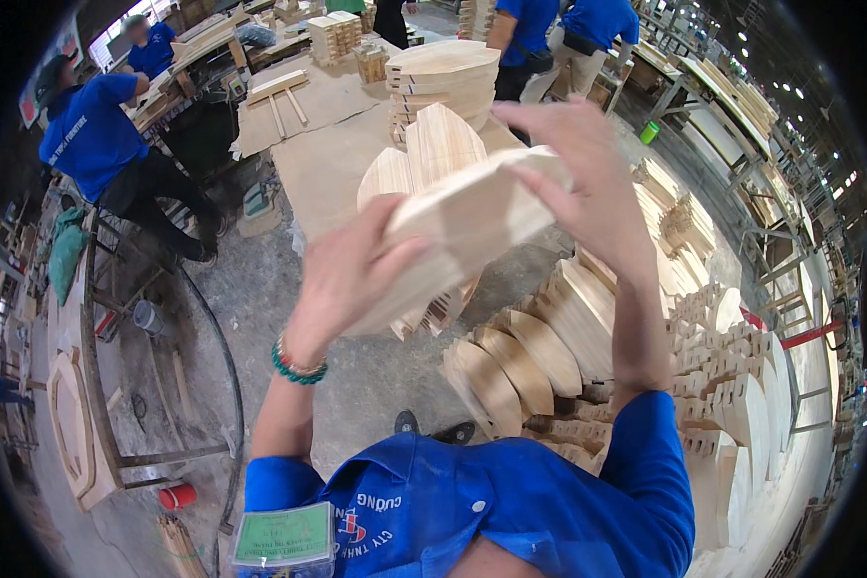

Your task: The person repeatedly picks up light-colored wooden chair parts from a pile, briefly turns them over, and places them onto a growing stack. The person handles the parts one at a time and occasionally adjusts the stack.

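Observation:
A pale curved wooden panel (472,222) is held up in front of me, tilted and smeared by motion. My left hand (356,265) grips its near left end, with the thumb across the face. At the other end, my right hand (580,183) has its thumb against the panel and its fingers over the far edge; these are blurred. Just beyond the panel, more shaped wooden pieces (443,144) stand on end, partly hidden by it. Behind them, a tall stack of similar panels (441,82) rests on a cardboard-covered table (318,183).
Rows of curved wooden panels (539,352) stand on the floor to my right, near my right arm. A workbench (96,385) is on the left, with a black hose (223,356) along the floor. Several people in blue shirts (91,140) work farther off.

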Action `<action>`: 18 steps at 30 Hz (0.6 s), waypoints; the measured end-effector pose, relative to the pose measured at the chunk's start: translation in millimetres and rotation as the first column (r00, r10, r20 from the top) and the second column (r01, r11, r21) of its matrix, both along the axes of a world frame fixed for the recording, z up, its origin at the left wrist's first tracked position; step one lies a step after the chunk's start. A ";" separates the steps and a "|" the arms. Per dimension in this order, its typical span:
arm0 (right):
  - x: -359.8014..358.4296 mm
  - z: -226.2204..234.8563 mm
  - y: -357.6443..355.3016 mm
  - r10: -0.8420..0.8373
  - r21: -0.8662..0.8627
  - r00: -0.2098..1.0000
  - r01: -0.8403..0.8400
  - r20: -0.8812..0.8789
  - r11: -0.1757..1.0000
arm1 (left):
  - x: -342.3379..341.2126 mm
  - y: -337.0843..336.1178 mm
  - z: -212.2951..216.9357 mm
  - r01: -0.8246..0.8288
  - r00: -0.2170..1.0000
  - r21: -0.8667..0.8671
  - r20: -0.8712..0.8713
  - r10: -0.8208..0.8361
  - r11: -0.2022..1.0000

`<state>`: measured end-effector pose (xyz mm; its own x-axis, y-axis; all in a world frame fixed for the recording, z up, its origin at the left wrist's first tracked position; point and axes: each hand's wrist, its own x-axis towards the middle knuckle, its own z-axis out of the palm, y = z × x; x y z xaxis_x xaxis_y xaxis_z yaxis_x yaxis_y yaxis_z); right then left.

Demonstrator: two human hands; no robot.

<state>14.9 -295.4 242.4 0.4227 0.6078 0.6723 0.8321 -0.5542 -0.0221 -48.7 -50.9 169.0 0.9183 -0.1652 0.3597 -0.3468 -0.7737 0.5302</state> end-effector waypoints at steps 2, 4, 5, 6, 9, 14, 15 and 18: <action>3.1 -13.8 -6.7 -0.071 0.211 0.997 0.073 -0.016 0.975 | 5.2 34.0 -41.6 -0.117 0.986 -0.310 -0.148 0.074 0.943; 12.1 -43.9 -20.6 0.005 0.345 0.972 0.079 -0.235 0.935 | 10.9 56.9 -81.1 -0.144 0.989 -0.584 -0.062 0.134 0.799; 17.7 -67.0 -31.2 0.042 0.404 0.940 0.105 -0.338 0.909 | 15.0 62.4 -94.6 -0.132 0.987 -0.704 -0.028 0.159 0.698; 21.7 -88.7 -38.6 0.078 0.455 0.897 0.144 -0.435 0.879 | 19.2 63.3 -101.3 -0.147 0.989 -0.786 -0.104 0.105 0.600; 25.1 -144.1 -43.1 0.210 0.568 0.709 0.314 -0.673 0.760 | 31.1 57.5 -119.8 -0.226 0.970 -0.942 -0.241 -0.032 0.247; 32.1 -206.9 -2.7 0.463 0.643 0.449 0.468 -0.764 0.606 | 48.7 27.2 -138.2 -0.299 0.929 -0.597 -0.360 0.084 0.744; 31.8 -209.6 6.5 0.553 0.673 0.389 0.498 -0.737 0.547 | 52.5 29.9 -141.2 -0.266 0.939 -0.629 -0.342 0.047 0.730; 34.4 -211.0 19.7 0.610 0.673 0.307 0.475 -0.730 0.567 | 60.0 16.6 -148.9 -0.228 0.961 -0.761 -0.276 0.014 0.608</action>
